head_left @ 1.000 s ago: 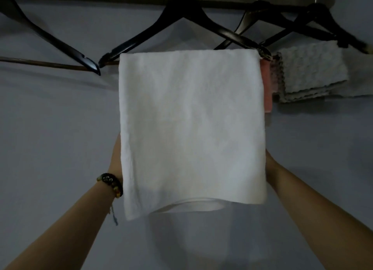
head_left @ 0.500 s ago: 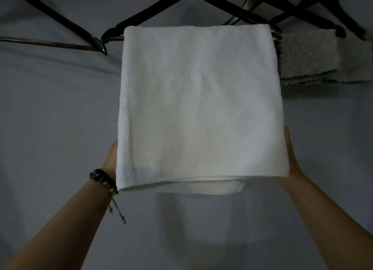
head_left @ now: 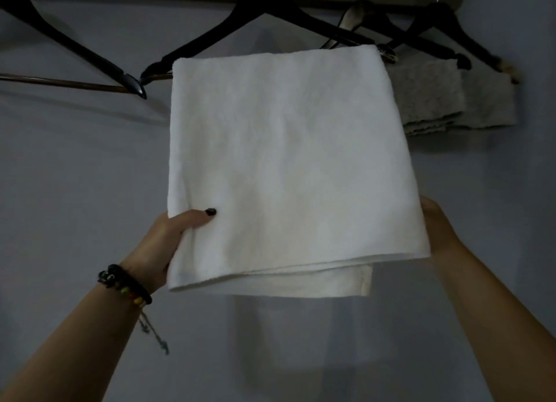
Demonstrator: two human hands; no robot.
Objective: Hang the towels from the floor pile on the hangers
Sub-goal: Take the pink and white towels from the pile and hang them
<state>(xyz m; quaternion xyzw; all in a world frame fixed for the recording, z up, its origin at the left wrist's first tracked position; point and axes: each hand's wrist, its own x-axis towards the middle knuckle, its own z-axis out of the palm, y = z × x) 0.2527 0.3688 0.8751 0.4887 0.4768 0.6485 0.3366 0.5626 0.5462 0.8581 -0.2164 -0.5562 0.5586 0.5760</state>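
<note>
Both hands reach up from the bottom of the view toward a hanging towel. Nearest on the left, the left hand [head_left: 162,245] grips the lower left edge of the white towel [head_left: 288,167]: its thumb, with a dark-painted nail, lies across the front of the cloth and the other fingers are hidden behind it, so the edge is pinched between them. A dark beaded bracelet [head_left: 126,284] with a few coloured beads circles that wrist, a thin cord dangling from it. On the other side, the right hand [head_left: 442,230] sits at the towel's lower right edge, mostly behind the cloth; whether it is clasping the edge or only resting against it cannot be told.

Folded over the bar of a black hanger [head_left: 264,13], the white towel has its front layer hanging a little shorter than the back layer, which shows below the hem. Its lower part is drawn toward the camera by the hands.

Left of it, another black hanger [head_left: 75,52] hangs bare, its wooden bar visible. Farther right, two more black hangers [head_left: 433,31] carry grey textured towels [head_left: 430,98], partly overlapping. Behind everything is a plain grey wall [head_left: 75,191], with the towel's shadow on it.
</note>
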